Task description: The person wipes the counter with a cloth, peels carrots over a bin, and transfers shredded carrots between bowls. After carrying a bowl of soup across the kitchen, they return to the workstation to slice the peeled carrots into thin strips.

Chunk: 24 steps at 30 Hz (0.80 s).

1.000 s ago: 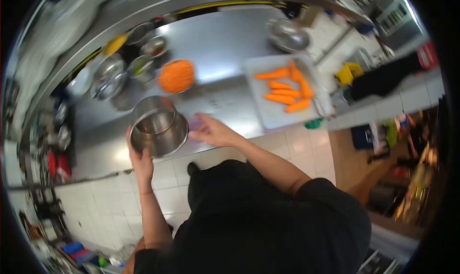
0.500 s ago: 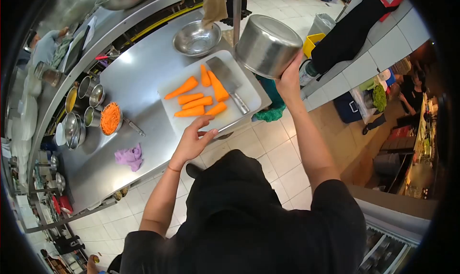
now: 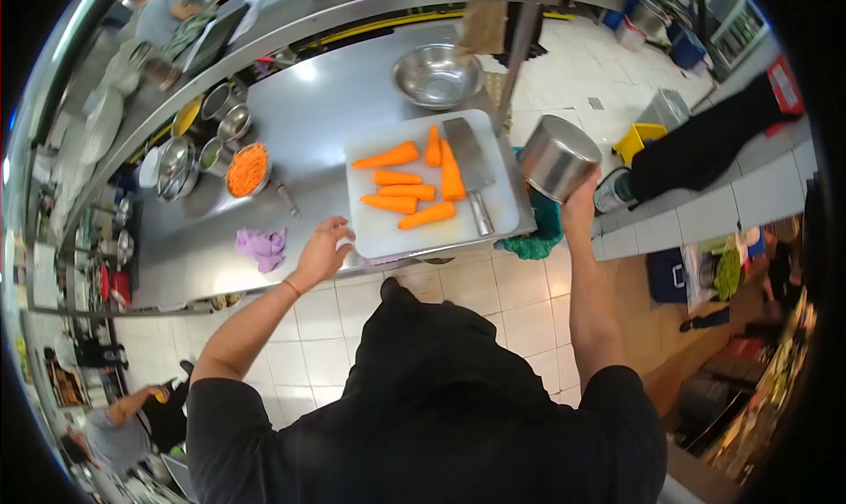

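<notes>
Right hand (image 3: 579, 206) grasps steel pot (image 3: 557, 158) beside cutting board (image 3: 385, 232); left hand (image 3: 322, 250) open, by 6 carrots (image 3: 407, 189) and cleaver (image 3: 469, 167).

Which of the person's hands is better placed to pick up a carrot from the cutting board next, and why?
Probably the left hand: it is empty, open, and hovers at the table edge beside the cutting board with the carrots. The right hand grips the steel pot, off the table's end.

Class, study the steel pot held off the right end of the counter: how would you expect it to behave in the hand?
The steel pot looks rigid and probably light, since the right hand alone holds it tilted. Its smooth, shiny wall may be slippery. Laid on its round side, it would likely roll.
</notes>
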{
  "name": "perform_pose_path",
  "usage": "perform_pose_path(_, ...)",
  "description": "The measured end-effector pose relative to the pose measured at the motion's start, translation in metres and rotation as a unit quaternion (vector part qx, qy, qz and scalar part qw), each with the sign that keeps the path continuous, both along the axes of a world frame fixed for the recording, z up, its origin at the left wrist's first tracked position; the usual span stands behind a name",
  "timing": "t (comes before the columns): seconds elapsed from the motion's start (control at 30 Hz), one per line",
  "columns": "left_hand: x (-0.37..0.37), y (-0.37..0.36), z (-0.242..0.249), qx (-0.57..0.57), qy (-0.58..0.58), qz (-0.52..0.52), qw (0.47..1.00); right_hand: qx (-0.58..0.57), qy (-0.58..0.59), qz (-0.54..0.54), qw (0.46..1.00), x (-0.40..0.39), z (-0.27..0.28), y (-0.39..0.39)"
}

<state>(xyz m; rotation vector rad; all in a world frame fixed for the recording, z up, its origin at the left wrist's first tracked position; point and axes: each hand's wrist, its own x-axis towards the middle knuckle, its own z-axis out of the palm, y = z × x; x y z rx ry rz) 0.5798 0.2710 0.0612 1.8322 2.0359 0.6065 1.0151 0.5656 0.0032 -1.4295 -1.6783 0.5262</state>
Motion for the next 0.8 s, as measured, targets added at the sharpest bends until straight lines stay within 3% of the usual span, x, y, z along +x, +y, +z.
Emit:
perform_pose_path(0.03, -0.015, -0.009, -0.001, 0.038, 0.048, -0.008, 0.998, -0.001, -0.001, 0.018, 1.000, 0.007, -0.007, 0.005)
perform_pose_path(0.1, -0.057, -0.020, -0.008, -0.036, 0.052, 0.043, 0.997, 0.002, -0.028, 0.020, 0.999, 0.008, -0.028, 0.019)
perform_pose_path(0.17, -0.097, -0.027, -0.020, -0.175, 0.104, 0.164, 0.965, 0.182, -0.090, 0.051, 0.978, -0.013, 0.016, 0.007)
perform_pose_path(0.2, -0.101, -0.037, -0.015, -0.177, 0.100, 0.176, 0.963, 0.141, -0.002, 0.069, 0.988, -0.032, 0.049, -0.011)
perform_pose_path(0.23, -0.100, -0.043, -0.006, -0.176, 0.161, 0.276, 0.931, 0.138, -0.004, 0.078, 0.987, -0.047, 0.064, -0.024)
perform_pose_path(0.27, -0.102, -0.048, -0.001, -0.174, 0.221, 0.367, 0.887, -0.027, -0.019, 0.110, 0.993, -0.059, 0.075, -0.035)
perform_pose_path(0.3, -0.132, -0.068, -0.043, -0.173, 0.248, 0.327, 0.895, -0.191, -0.034, 0.134, 0.972, -0.074, 0.085, -0.047)
perform_pose_path(0.37, -0.192, -0.106, -0.124, -0.165, 0.305, 0.245, 0.906, -0.285, -0.007, 0.244, 0.927, -0.134, 0.109, -0.087)
perform_pose_path(0.4, -0.190, -0.106, -0.103, -0.178, 0.269, 0.249, 0.913, -0.412, 0.140, 0.255, 0.863, -0.168, 0.113, -0.114)
perform_pose_path(0.43, -0.198, -0.111, -0.101, -0.165, 0.328, 0.224, 0.903, -0.328, 0.146, 0.318, 0.878, -0.197, 0.072, -0.130)
perform_pose_path(0.47, -0.210, -0.115, -0.103, -0.147, 0.382, 0.191, 0.892, -0.451, 0.137, 0.369, 0.801, -0.230, 0.079, -0.148)
perform_pose_path(0.5, -0.215, -0.110, -0.096, -0.131, 0.380, 0.218, 0.889, -0.493, 0.141, 0.395, 0.762, -0.260, 0.044, -0.166)
perform_pose_path(0.53, -0.225, -0.103, -0.081, -0.195, 0.343, 0.213, 0.894, -0.567, 0.194, 0.387, 0.700, -0.288, 0.069, -0.186)
perform_pose_path(0.57, -0.259, -0.101, -0.108, -0.149, 0.205, 0.341, 0.905, -0.625, 0.124, 0.398, 0.660, -0.315, 0.068, -0.190)
perform_pose_path(0.6, -0.266, -0.100, -0.108, -0.107, 0.172, 0.338, 0.919, -0.632, 0.096, 0.390, 0.663, -0.335, 0.061, -0.200)
perform_pose_path(0.7, -0.218, -0.071, -0.041, -0.050, 0.070, 0.379, 0.921, -0.620, 0.089, 0.383, 0.679, -0.347, 0.065, -0.195)
perform_pose_path(0.73, -0.229, -0.073, -0.041, -0.012, 0.020, 0.283, 0.959, -0.603, 0.108, 0.390, 0.687, -0.344, 0.068, -0.191)
perform_pose_path(0.77, -0.229, -0.076, -0.044, -0.018, 0.014, 0.280, 0.960, -0.553, 0.102, 0.390, 0.729, -0.332, 0.066, -0.183)
perform_pose_path(0.8, -0.205, -0.068, -0.013, -0.057, -0.154, 0.303, 0.939, -0.500, 0.094, 0.391, 0.767, -0.312, 0.065, -0.170)
